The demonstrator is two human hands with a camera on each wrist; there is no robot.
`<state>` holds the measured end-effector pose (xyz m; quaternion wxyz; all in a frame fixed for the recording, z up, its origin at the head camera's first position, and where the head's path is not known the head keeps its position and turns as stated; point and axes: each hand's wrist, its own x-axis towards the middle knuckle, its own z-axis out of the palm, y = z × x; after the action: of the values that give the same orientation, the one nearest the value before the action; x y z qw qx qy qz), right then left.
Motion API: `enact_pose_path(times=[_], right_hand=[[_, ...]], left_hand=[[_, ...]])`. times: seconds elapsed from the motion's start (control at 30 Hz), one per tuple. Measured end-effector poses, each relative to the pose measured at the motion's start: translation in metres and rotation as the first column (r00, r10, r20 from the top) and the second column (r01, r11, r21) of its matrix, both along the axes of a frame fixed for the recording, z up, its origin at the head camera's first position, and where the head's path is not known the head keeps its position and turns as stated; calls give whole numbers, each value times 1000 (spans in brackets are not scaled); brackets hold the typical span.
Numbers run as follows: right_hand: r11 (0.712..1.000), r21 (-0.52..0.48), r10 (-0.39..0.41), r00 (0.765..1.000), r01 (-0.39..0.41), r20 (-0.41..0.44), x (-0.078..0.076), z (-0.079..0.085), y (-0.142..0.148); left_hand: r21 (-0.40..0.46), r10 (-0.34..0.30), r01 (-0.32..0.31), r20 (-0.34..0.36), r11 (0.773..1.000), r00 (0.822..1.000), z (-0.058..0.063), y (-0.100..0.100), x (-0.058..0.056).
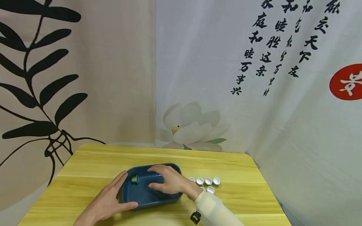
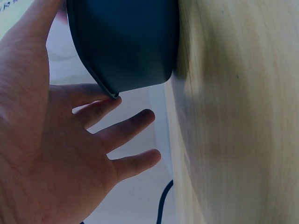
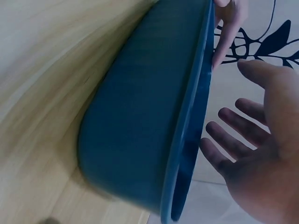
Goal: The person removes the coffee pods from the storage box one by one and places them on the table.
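Observation:
A dark blue rectangular tray (image 1: 158,204) with rounded corners stands on the wooden table. My left hand (image 1: 107,201) spreads at its left end, with fingertips at the rim and thumb along the near side. In the left wrist view, the straight fingers of that hand fan out past the tray's corner. Over the tray's right half hovers my right hand (image 1: 171,180), fingers extended and thumb apart, holding nothing. A small green coffee capsule (image 1: 135,179) lies on its side inside, towards the far left corner.
Several small round capsules (image 1: 208,181) with pale tops stand in rows on the table right of the tray, partly hidden by the right forearm. A curtain (image 1: 198,78) with printed writing and a flower hangs behind the table's (image 1: 243,201) far edge.

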<state>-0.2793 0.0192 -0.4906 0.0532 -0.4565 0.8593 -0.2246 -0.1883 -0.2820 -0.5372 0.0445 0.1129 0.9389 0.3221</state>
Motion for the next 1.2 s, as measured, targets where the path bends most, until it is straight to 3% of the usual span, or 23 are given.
enact_pose_path(times=[0.6,1.2], right_hand=[[990,136,21,999,-28,50,-12,-13,-49],[953,300,30,998,-44,51,-14,-23,-76]], left_hand=[[17,-6,6,27,1000,1000,-1,0,-1],[24,1,-2,56,1000,998,0,-2,-3]])
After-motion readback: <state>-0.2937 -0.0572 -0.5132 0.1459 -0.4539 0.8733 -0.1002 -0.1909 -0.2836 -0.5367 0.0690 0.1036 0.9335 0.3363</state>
